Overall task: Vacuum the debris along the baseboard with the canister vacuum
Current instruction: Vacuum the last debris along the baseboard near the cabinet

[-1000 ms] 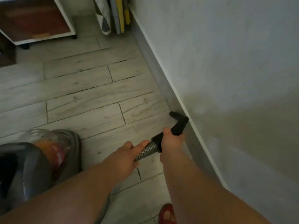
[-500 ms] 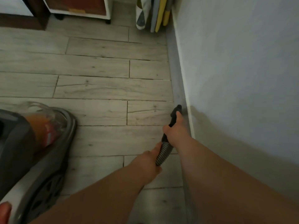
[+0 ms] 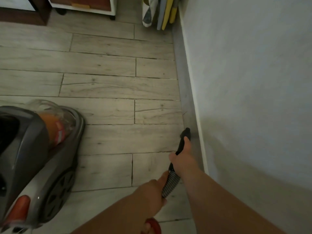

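View from the head camera, looking down along a wall [image 3: 253,73]. Your right hand [image 3: 181,162] grips the black nozzle [image 3: 181,146] of the vacuum, its fingers [image 3: 187,141] closed round the grip, with one lying forward along the top. The nozzle tip touches the grey baseboard [image 3: 183,81] just where it meets the floor [image 3: 101,85]. Your left hand [image 3: 150,191] holds the ribbed hose [image 3: 170,183] directly behind the nozzle. One digit [image 3: 164,175] lies straight along the hose, while the rest wrap beneath it, out of sight. The two hands sit close together, the right ahead of the left.

The canister vacuum [image 3: 33,149] stands on the floor at lower left, well apart from the baseboard. Its clear dust bin [image 3: 55,122] shows orange inside, one dark spoked wheel [image 3: 59,191] faces you, and an orange part [image 3: 18,210] sits at its near end.

The baseboard runs from the nozzle away to the top of the view, where several folded boards [image 3: 162,12] lean upright against the wall. A white cabinet [image 3: 81,5] on castors stands to their left. A red slipper [image 3: 154,224] shows at the bottom edge, between your forearms. Debris along the baseboard is too small to make out.
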Demonstrator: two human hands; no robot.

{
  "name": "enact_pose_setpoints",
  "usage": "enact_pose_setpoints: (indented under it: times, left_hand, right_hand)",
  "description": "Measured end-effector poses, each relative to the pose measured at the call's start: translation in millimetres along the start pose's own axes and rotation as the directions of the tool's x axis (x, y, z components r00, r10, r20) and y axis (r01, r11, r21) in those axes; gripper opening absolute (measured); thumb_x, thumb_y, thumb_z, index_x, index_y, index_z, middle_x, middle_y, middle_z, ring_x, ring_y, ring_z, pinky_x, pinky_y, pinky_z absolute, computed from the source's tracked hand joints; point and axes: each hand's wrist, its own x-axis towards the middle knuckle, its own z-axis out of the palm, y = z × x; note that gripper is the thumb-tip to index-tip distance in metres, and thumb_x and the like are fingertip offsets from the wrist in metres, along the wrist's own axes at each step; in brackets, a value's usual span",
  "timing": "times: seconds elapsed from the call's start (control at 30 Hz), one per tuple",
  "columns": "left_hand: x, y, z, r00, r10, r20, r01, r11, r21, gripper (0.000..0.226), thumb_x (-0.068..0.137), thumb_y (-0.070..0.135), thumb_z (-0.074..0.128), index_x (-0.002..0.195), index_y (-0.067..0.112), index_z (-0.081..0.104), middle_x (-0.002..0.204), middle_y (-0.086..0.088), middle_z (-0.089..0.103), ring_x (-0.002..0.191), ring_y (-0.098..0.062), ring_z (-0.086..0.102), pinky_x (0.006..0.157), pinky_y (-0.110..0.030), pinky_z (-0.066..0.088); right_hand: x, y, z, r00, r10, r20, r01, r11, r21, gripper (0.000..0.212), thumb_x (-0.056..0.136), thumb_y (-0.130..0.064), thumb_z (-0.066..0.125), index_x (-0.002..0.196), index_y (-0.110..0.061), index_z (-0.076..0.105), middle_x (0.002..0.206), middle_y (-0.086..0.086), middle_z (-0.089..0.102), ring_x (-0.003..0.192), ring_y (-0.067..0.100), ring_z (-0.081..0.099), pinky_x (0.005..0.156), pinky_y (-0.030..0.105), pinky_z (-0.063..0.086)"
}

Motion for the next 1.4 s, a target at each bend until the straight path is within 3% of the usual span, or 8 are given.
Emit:
enact_pose_setpoints:
  times: [0.23,0.43,0.57,0.7,0.77,0.97,1.23,1.4]
  left_hand:
    - [-31.7,-18.8,38.3,0.995,-0.012,0.095,0.01,1.0,0.021,0.083,0.095,0.028,0.051,0.15,0.039,-0.01,0.123,-0.008,0.052,0.102,-0.02,0.056,0.091,-0.03,0.046]
    - [-53.9,-29.6,37.9,0.996,0.042,0.074,-0.049,0.995,0.091,0.083,0.096,0.029,0.052,0.15,0.037,-0.011,0.122,-0.009,0.049,0.105,-0.023,0.054,0.088,-0.029,0.043]
    - [-59.5,-35.8,30.9,0.997,0.069,0.039,-0.073,0.993,0.096,0.081,0.097,0.029,0.05,0.15,0.036,-0.011,0.122,-0.009,0.049,0.101,-0.019,0.052,0.086,-0.027,0.042]
    - [-50.9,-38.7,18.6,0.995,0.095,0.009,-0.096,0.99,0.103,0.082,0.097,0.026,0.051,0.15,0.035,-0.011,0.126,-0.01,0.048,0.107,-0.022,0.053,0.091,-0.028,0.043]
    - [-43.4,-36.9,10.2,0.995,0.095,-0.013,-0.093,0.991,0.093,0.083,0.097,0.027,0.052,0.15,0.037,-0.011,0.128,-0.009,0.047,0.109,-0.022,0.052,0.095,-0.031,0.043]
    - [-11.9,-24.1,-21.1,0.99,0.108,-0.093,-0.106,0.994,0.026,0.082,0.098,0.031,0.05,0.147,0.04,-0.014,0.128,-0.008,0.046,0.109,-0.021,0.052,0.097,-0.031,0.043]
    - [40.7,-9.0,-57.5,0.978,0.086,-0.191,-0.085,0.996,0.015,0.083,0.097,0.031,0.052,0.15,0.033,-0.011,0.133,-0.01,0.044,0.114,-0.022,0.05,0.095,-0.024,0.04]
    - [74.5,4.0,-87.4,0.954,0.08,-0.288,-0.07,0.997,0.042,0.085,0.098,0.03,0.051,0.149,0.033,-0.017,0.131,-0.012,0.046,0.11,-0.025,0.053,0.096,-0.034,0.044]
  right_hand:
    - [-48.5,39.4,18.2,0.998,0.049,-0.032,-0.048,0.998,0.048,0.085,0.094,-0.018,0.054,0.155,-0.037,-0.003,0.086,0.002,0.043,0.068,0.013,0.052,0.068,0.034,0.052]
    - [-67.8,48.4,30.0,0.989,0.136,-0.059,-0.125,0.98,0.152,0.084,0.096,-0.016,0.053,0.155,-0.035,-0.003,0.127,0.02,0.054,0.073,0.019,0.052,0.072,0.036,0.05]
    - [-68.6,41.9,35.1,0.982,0.178,-0.063,-0.162,0.965,0.204,0.086,0.095,-0.016,0.054,0.154,-0.036,-0.004,0.118,0.02,0.055,0.084,0.029,0.058,0.077,0.044,0.055]
    - [-58.0,31.4,32.7,0.987,0.142,-0.08,-0.124,0.973,0.196,0.085,0.095,-0.018,0.054,0.155,-0.034,-0.003,0.106,0.014,0.052,0.073,0.023,0.054,0.068,0.039,0.05]
    - [-49.7,21.6,28.1,0.99,0.113,-0.086,-0.094,0.976,0.198,0.085,0.094,-0.018,0.054,0.155,-0.035,-0.003,0.102,0.011,0.048,0.077,0.025,0.055,0.075,0.042,0.053]
    - [-12.2,-17.5,7.1,0.997,-0.004,-0.076,0.019,0.98,0.197,0.086,0.094,-0.016,0.055,0.155,-0.038,-0.002,0.138,0.018,0.048,0.092,0.027,0.053,0.077,0.038,0.048]
    - [42.2,-59.2,-15.9,0.994,-0.106,-0.033,0.111,0.974,0.197,0.085,0.096,-0.014,0.055,0.155,-0.037,-0.001,0.141,0.017,0.043,0.089,0.023,0.048,0.073,0.038,0.045]
    - [79.3,-86.5,-30.6,0.974,-0.221,-0.057,0.228,0.954,0.194,0.085,0.095,-0.012,0.056,0.156,-0.035,0.0,0.146,0.014,0.038,0.093,0.02,0.046,0.078,0.037,0.045]
